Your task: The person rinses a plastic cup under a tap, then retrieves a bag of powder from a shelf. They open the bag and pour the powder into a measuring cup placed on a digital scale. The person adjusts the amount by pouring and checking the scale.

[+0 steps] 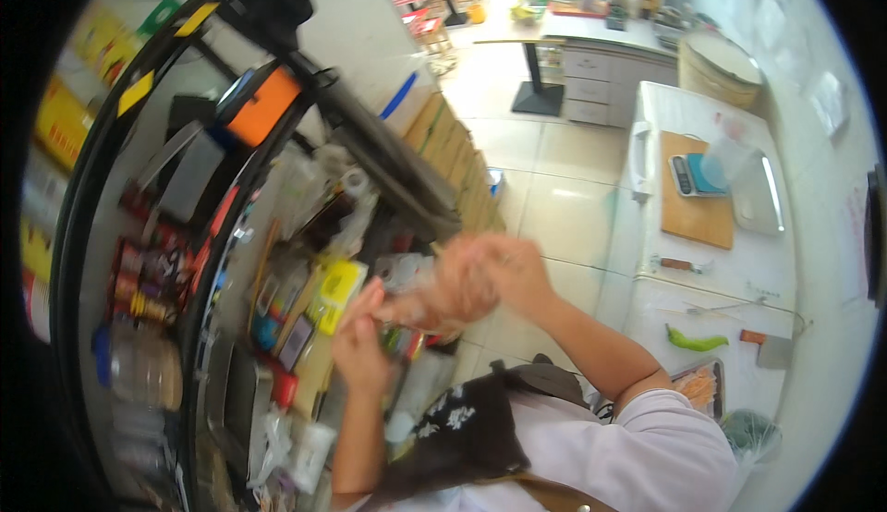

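Between my hands is a blurred, clear plastic bag (447, 300) with pinkish-brown contents that I cannot make out. My right hand (516, 273) grips its upper right part, with the fingers bent over the plastic. At the bag's left end, my left hand (362, 345) is raised with its fingers against the plastic; motion blur hides the exact grip. The bag is held up in front of a cluttered shelf, above my dark patterned apron (471, 429).
A black-framed rack (197, 290) packed with goods stands at left, beside stacked cartons (443, 144). At right, a white chest freezer (693, 262) carries a cutting board (679, 221), a digital scale (682, 176), a green pepper (696, 339), a cleaver (773, 351) and a meat tray (700, 387).
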